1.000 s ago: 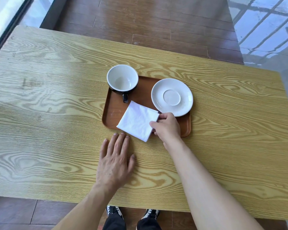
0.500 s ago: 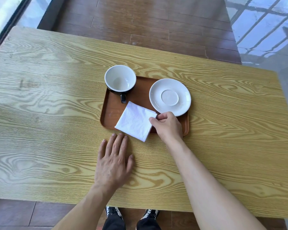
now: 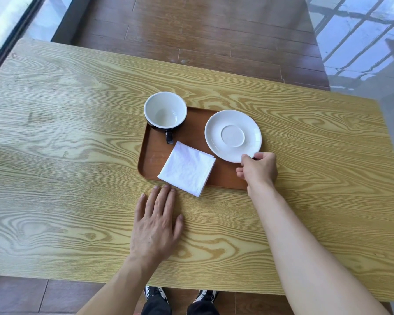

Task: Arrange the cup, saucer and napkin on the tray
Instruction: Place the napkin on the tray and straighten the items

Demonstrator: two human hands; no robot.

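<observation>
A brown rectangular tray point(image 3: 152, 160) lies in the middle of the wooden table. A black cup point(image 3: 165, 112) with a white inside stands on its far left corner, handle toward me. The white saucer point(image 3: 233, 135) sits on the tray's right part. A folded white napkin point(image 3: 187, 168) lies on the tray's near side, one corner hanging over the near rim. My right hand point(image 3: 258, 170) pinches the saucer's near rim between thumb and fingers. My left hand point(image 3: 156, 220) rests flat on the table just in front of the tray, fingers spread, holding nothing.
The light wood-grain table point(image 3: 55, 155) stretches wide to both sides of the tray. Beyond its far edge is a dark wooden floor point(image 3: 203, 26). My shoes point(image 3: 180, 296) show below the near edge.
My right hand let go of the napkin's right corner and moved right to the saucer's near rim. The napkin stayed on the tray. My left hand has not moved.
</observation>
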